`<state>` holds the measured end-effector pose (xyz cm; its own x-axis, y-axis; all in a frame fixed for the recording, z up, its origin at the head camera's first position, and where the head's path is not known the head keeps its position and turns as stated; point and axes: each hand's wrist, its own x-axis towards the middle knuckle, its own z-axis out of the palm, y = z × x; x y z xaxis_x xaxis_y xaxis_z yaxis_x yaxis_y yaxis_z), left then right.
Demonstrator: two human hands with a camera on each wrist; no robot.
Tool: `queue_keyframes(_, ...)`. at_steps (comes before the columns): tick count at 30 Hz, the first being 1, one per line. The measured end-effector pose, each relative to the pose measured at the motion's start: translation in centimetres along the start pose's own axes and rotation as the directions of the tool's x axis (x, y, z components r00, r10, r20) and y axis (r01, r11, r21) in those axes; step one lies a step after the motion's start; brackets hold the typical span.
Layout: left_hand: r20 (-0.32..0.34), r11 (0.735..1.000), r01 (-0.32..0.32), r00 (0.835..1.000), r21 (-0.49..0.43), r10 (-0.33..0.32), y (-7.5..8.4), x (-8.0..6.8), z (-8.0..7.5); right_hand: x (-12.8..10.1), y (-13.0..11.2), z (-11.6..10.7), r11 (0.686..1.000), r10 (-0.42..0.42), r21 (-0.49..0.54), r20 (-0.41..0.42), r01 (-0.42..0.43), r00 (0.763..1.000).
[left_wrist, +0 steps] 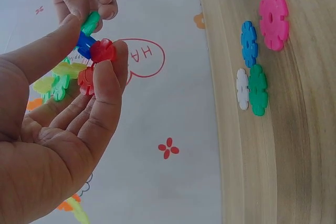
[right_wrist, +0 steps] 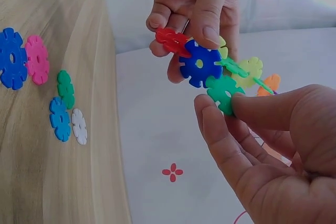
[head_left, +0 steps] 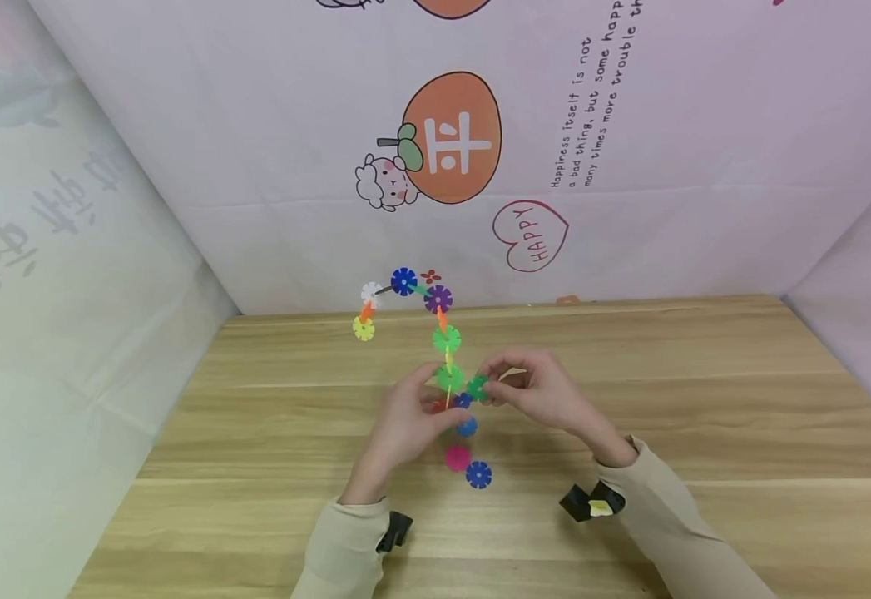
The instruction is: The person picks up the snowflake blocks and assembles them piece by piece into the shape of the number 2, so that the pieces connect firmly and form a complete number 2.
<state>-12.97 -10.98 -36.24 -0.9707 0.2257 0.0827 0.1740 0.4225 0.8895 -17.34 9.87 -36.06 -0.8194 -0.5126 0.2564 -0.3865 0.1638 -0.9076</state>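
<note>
A chain of coloured snowflake discs (head_left: 446,339) rises from between my hands and arcs up and left to a yellow disc (head_left: 363,329). My left hand (head_left: 435,409) pinches the chain's lower end at a red disc (left_wrist: 102,51) and a dark blue disc (right_wrist: 199,64). My right hand (head_left: 492,384) pinches a green disc (right_wrist: 224,93) pressed against that blue disc. Both hands are held above the wooden table (head_left: 705,399).
Loose discs lie on the table under my hands: a pink one (head_left: 457,457), a dark blue one (head_left: 478,474), a light blue one (head_left: 467,427), plus a green (left_wrist: 258,89) and a white one (left_wrist: 242,88). A printed backdrop (head_left: 450,141) encloses the table's back and sides.
</note>
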Motion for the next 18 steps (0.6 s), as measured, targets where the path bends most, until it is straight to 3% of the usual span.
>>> queue_keyframes(12,-0.012,0.996,0.036,0.999,-0.078,-0.037,-0.12,0.17,0.24,-0.05,0.11,0.52,1.000,0.006,-0.004,-0.029,-0.006,1.000)
queue_keyframes(18,-0.051,0.996,0.007,0.999,-0.087,-0.011,-0.20,0.25,0.60,-0.08,0.08,0.82,1.000,0.017,-0.020,-0.068,-0.018,0.998)
